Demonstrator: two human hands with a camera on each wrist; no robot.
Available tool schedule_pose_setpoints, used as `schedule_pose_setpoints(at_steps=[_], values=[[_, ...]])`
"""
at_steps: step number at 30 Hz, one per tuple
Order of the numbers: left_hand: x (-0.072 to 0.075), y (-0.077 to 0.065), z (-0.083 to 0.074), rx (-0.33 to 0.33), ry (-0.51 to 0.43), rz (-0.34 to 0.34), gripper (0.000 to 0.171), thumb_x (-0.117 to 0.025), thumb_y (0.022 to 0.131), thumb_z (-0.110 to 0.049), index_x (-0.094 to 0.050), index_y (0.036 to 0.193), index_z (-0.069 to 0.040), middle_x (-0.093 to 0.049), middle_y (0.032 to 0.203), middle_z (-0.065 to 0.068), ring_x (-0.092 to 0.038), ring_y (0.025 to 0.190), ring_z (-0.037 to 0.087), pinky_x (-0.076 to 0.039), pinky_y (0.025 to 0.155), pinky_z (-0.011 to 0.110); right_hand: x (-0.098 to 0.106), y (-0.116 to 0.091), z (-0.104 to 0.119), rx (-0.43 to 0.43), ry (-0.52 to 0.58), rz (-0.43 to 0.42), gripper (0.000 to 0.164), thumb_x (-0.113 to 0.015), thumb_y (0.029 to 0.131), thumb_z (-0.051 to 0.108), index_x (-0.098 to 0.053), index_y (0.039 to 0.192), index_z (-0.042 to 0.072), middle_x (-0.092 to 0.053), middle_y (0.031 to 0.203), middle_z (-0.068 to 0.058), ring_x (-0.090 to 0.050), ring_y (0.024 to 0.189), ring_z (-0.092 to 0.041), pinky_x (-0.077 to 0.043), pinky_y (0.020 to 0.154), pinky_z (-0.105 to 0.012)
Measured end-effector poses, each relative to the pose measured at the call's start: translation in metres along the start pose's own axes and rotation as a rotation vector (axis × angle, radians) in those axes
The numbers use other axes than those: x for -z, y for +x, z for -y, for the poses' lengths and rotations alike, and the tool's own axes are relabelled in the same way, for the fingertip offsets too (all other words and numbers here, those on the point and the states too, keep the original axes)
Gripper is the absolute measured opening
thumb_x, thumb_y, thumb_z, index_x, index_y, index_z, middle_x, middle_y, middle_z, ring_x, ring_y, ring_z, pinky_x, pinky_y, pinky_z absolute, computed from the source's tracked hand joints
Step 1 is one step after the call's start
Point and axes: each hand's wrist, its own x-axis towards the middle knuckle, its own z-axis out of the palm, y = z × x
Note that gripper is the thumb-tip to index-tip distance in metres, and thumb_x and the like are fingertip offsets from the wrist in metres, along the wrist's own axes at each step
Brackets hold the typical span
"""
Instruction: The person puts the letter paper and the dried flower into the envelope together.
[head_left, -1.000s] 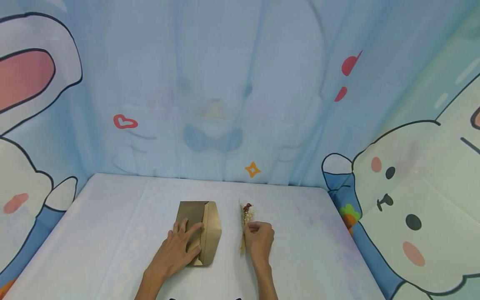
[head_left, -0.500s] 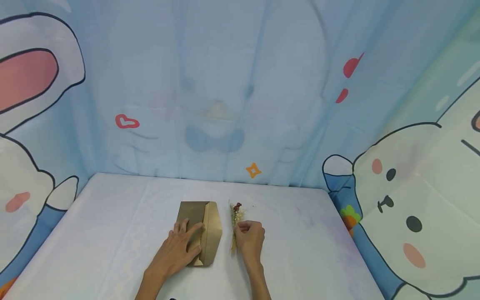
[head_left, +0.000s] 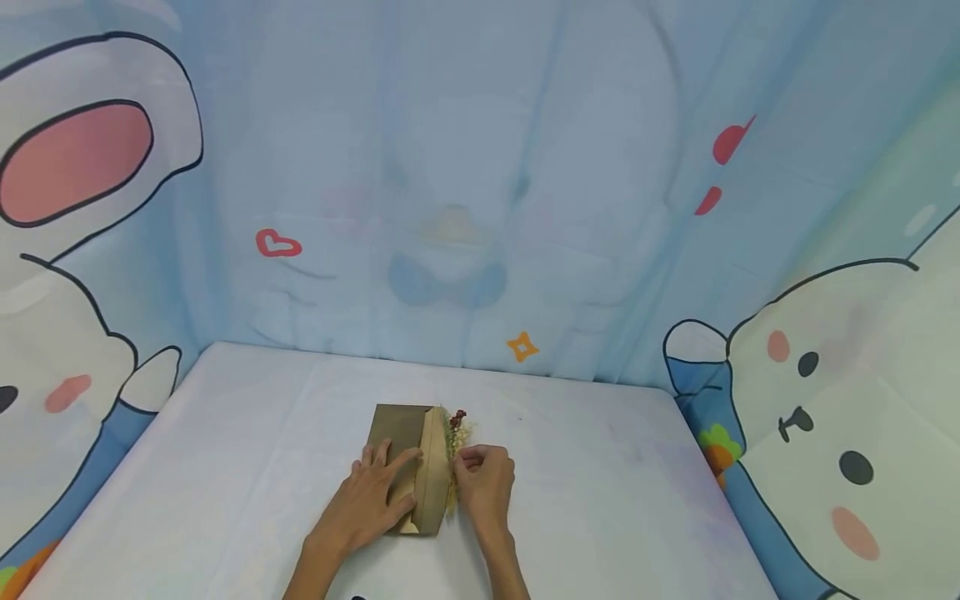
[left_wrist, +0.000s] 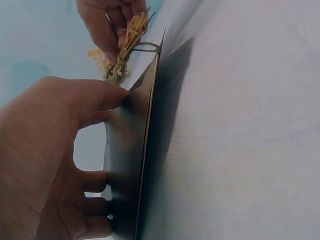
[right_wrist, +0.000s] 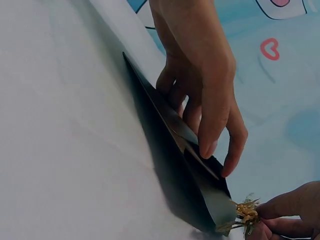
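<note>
A gold envelope (head_left: 401, 423) lies on the table, its flap (head_left: 432, 475) unfolded to the right. My left hand (head_left: 366, 500) rests on it with spread fingers, the fingertips pressing its surface. A small bunch of dried flowers (head_left: 458, 429), with dark red and cream heads and straw-coloured stems, is at the flap's right edge. My right hand (head_left: 487, 486) pinches this bunch between thumb and fingers. In the left wrist view, the bunch's stems (left_wrist: 134, 37) and a thin tie (left_wrist: 146, 48) stand close to the envelope edge; whether they touch it, I cannot tell.
The white-covered table (head_left: 600, 483) extends on both sides of the hands. A light blue cloth (head_left: 450, 167) with cartoon rabbits hangs behind it. A tiny dark speck (head_left: 520, 418) lies on the table right of the flowers.
My right hand has moved left with the dried flowers, from apart on the table up to the envelope flap's edge. My left hand stays on the envelope. The head view has shifted slightly.
</note>
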Motion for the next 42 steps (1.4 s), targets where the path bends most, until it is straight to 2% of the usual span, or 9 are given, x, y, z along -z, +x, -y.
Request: schedule_pose_setpoints(at_steps=[15,20,24,26,30,33,40,42], values=[[0.001,0.000,-0.001,0.008,-0.002,-0.005,0.064,-0.071,0.103,-0.037,-0.050,0.163,-0.030,-0.034,0.171,0.037,-0.030,0.156,0.068,-0.037,0.121,0.080,-0.013,-0.007,-0.002,0.044,-0.025,0.007,0.012,-0.083,0.086,-0.004,-0.079,0.076,0.000,-0.073,0.065,-0.006,-0.062,0.056,-0.009,-0.052,0.053,-0.023],[0.001,0.000,0.001,0.008,0.001,-0.012,0.064,-0.071,0.103,-0.039,-0.050,0.164,-0.031,-0.035,0.172,0.035,-0.031,0.156,0.067,-0.037,0.121,0.079,-0.031,-0.003,-0.024,0.130,0.018,-0.022,0.014,-0.081,0.083,-0.004,-0.078,0.072,0.003,-0.071,0.062,-0.004,-0.061,0.052,-0.009,-0.052,0.048,-0.025],[0.002,0.000,0.002,0.004,-0.010,-0.017,0.065,-0.070,0.104,-0.040,-0.049,0.164,-0.031,-0.035,0.172,0.034,-0.030,0.156,0.068,-0.035,0.123,0.078,-0.049,0.002,-0.044,0.170,0.009,-0.035,0.015,-0.081,0.082,-0.002,-0.078,0.070,0.006,-0.071,0.061,-0.001,-0.061,0.051,-0.006,-0.050,0.046,-0.022],[0.002,0.000,0.003,-0.003,-0.018,-0.023,0.065,-0.070,0.103,-0.040,-0.048,0.164,-0.032,-0.035,0.173,0.034,-0.030,0.156,0.069,-0.034,0.124,0.078,-0.054,0.003,-0.047,0.212,-0.004,-0.034,0.013,-0.081,0.083,-0.003,-0.079,0.072,0.003,-0.072,0.061,-0.003,-0.061,0.050,-0.008,-0.050,0.045,-0.023],[0.001,0.000,0.004,-0.009,-0.018,-0.037,0.066,-0.069,0.103,-0.041,-0.047,0.165,-0.032,-0.035,0.173,0.033,-0.030,0.155,0.069,-0.032,0.126,0.077,-0.056,-0.001,-0.036,0.266,0.032,-0.013,0.010,-0.082,0.083,-0.004,-0.079,0.074,-0.001,-0.073,0.062,-0.007,-0.063,0.050,-0.010,-0.053,0.045,-0.024],[0.001,0.000,0.005,-0.012,-0.016,-0.043,0.066,-0.068,0.104,-0.041,-0.047,0.165,-0.032,-0.035,0.172,0.034,-0.031,0.155,0.069,-0.032,0.126,0.076,-0.054,-0.006,-0.024,0.268,0.060,0.019,0.010,-0.081,0.084,-0.004,-0.079,0.075,-0.003,-0.073,0.063,-0.008,-0.063,0.051,-0.009,-0.053,0.046,-0.023],[0.001,0.001,0.007,0.000,-0.022,-0.025,0.064,-0.065,0.106,-0.048,-0.046,0.166,-0.034,-0.032,0.174,0.033,-0.029,0.158,0.066,-0.032,0.128,0.074,-0.049,-0.014,0.003,0.170,0.062,0.159,0.005,-0.077,0.086,-0.011,-0.080,0.083,-0.008,-0.076,0.071,-0.013,-0.069,0.058,-0.012,-0.059,0.053,-0.022],[0.001,0.002,0.007,-0.001,-0.016,-0.025,0.064,-0.065,0.106,-0.048,-0.046,0.165,-0.033,-0.033,0.174,0.033,-0.030,0.158,0.066,-0.033,0.127,0.074,-0.048,-0.014,0.006,0.173,0.060,0.182,0.004,-0.077,0.088,-0.011,-0.080,0.085,-0.009,-0.077,0.074,-0.014,-0.071,0.060,-0.013,-0.060,0.055,-0.023]])
